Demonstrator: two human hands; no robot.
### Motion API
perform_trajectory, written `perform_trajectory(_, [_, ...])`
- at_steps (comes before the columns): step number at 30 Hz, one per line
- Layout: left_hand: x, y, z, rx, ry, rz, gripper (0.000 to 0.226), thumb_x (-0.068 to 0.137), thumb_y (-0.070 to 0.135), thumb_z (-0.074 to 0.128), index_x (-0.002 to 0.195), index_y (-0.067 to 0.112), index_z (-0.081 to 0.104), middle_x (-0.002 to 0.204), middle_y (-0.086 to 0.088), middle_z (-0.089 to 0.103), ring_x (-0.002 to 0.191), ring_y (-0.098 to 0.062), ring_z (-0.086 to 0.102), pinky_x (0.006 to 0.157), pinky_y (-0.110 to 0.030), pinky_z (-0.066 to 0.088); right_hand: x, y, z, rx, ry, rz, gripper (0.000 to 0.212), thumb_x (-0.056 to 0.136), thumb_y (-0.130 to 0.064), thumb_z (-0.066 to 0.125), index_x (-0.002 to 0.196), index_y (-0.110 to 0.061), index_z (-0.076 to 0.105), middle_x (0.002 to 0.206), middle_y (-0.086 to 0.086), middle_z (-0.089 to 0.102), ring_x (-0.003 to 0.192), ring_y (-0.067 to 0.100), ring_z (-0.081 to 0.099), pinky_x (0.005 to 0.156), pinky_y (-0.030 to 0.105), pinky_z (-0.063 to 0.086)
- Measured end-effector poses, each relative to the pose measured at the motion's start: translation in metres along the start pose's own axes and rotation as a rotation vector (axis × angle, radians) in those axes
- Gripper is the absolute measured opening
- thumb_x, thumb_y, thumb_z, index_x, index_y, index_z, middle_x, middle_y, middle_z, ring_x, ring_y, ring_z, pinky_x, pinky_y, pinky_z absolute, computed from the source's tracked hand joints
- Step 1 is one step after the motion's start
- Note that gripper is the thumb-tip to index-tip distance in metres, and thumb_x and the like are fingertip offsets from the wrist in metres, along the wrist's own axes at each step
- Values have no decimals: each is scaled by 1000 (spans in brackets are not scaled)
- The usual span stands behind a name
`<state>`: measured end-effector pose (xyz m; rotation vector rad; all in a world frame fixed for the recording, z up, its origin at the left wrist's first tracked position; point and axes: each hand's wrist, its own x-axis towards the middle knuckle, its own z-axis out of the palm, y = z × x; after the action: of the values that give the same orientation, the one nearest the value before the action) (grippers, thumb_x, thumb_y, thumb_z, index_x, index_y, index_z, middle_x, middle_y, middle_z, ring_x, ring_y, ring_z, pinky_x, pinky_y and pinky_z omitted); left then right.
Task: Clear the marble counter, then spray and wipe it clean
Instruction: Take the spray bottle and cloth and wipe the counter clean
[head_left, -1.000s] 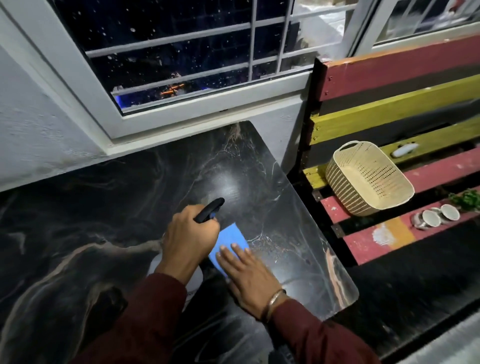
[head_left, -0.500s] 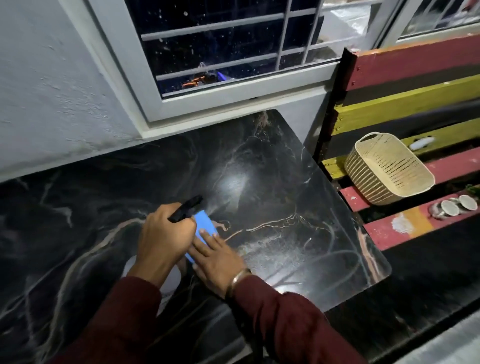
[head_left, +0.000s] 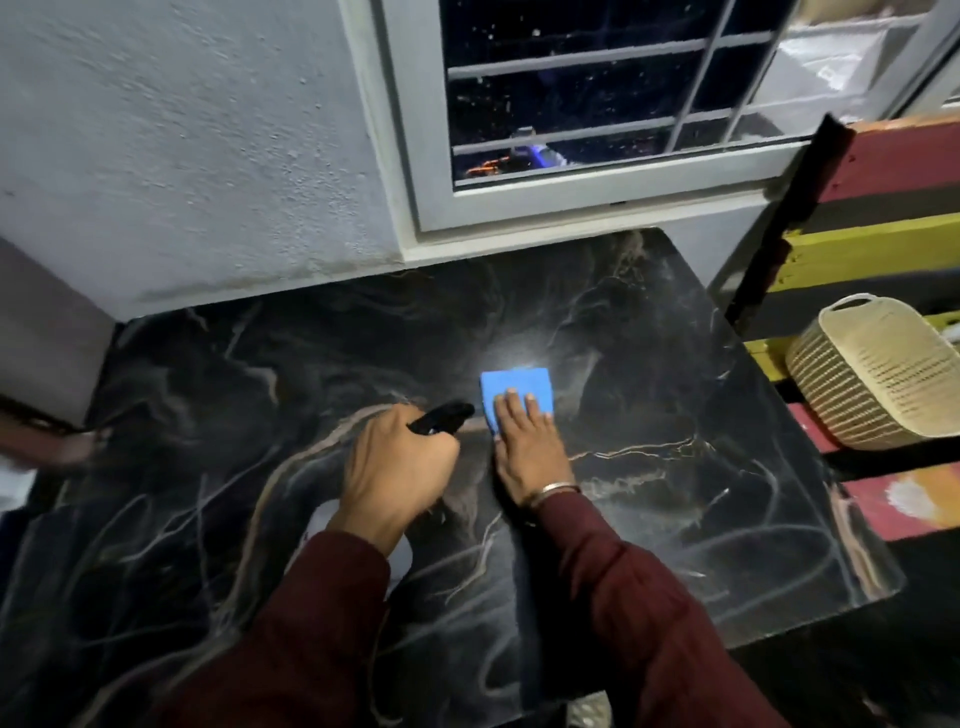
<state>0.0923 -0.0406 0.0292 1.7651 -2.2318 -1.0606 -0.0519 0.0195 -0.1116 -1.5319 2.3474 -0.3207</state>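
Observation:
The black marble counter (head_left: 675, 519) with pale veins fills the middle of the view. My left hand (head_left: 397, 467) is closed around a spray bottle (head_left: 441, 415); its black nozzle points right and its white body shows under my wrist. My right hand (head_left: 527, 447) lies flat, fingers pressing the near edge of a blue cloth (head_left: 514, 389) on the counter. A bright glare spot sits just beyond the cloth. Smeared wet streaks show on the counter's right part.
A grey wall and a white barred window (head_left: 597, 104) back the counter. To the right a slatted red and yellow bench (head_left: 883, 244) carries a cream plastic basket (head_left: 872, 374). The counter's right edge and near right corner end over dark floor.
My right hand has pushed the blue cloth away from me toward the window. The left hand keeps the spray bottle. The camera has swung left, showing more of the wall.

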Motion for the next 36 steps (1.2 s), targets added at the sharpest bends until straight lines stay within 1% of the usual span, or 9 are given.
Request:
perform_trajectory(3, [-6,-21,-20,-8,17,-21,30,83,15,54,102,29,72,95,-4,72,82,-31,61,64,-34,40,-1,14,0,4,15,17,62,92,-32,25,152,-16,20,160,6,15,147,30,11,118,41,9])
perform_trajectory(7, [-5,-49,-40,4,13,-153,10,80,14,57,71,15,61,81,-17,70,74,-38,63,53,-34,34,1,2,2,21,39,99,67,87,-35,18,151,-17,23,159,5,16,147,29,11,117,43,10])
perform_trajectory(9, [2,-61,-49,11,2,-215,14,80,21,55,75,9,62,83,-24,66,82,-44,66,58,-37,40,6,-5,3,22,41,112,68,86,-36,15,151,-16,24,159,5,17,147,29,11,117,44,10])
perform_trajectory(17, [19,-92,-79,-91,179,-287,20,86,12,57,66,15,55,72,-8,61,70,-32,56,60,-36,35,96,-13,-6,-102,29,249,62,96,-33,30,150,-4,21,158,17,17,143,41,16,112,53,18])
perform_trajectory(23, [42,-95,-82,-74,260,-319,16,88,16,58,75,9,66,80,-14,68,77,-39,60,69,-40,45,57,-143,58,-237,-115,-579,61,90,-37,25,144,-11,39,150,13,38,137,38,35,110,51,29])
perform_trajectory(27, [56,-95,-78,-124,292,-347,20,91,24,61,78,11,67,85,-17,69,85,-42,62,72,-39,44,28,-94,38,-168,-168,-823,56,94,-35,37,148,-21,31,153,0,34,140,24,33,114,44,25])
perform_trajectory(31, [59,-93,-78,-151,283,-371,22,90,19,60,68,13,62,74,-13,65,72,-35,60,65,-37,42,108,-9,-3,-210,-2,-453,58,91,-34,29,143,-10,41,147,12,42,132,38,43,106,52,34])
perform_trajectory(34, [60,-97,-80,-186,303,-382,22,87,11,59,66,8,60,68,-13,62,66,-32,57,60,-35,38,169,-40,-3,-158,9,-171,69,89,-40,17,146,-6,33,153,17,30,139,43,28,110,53,25])
perform_trajectory(36, [60,-99,-83,-210,327,-388,23,85,9,58,62,7,55,66,-12,59,65,-33,54,60,-36,38,180,-96,20,-148,22,-188,62,94,-37,26,148,-6,28,155,18,24,141,43,22,113,52,18])
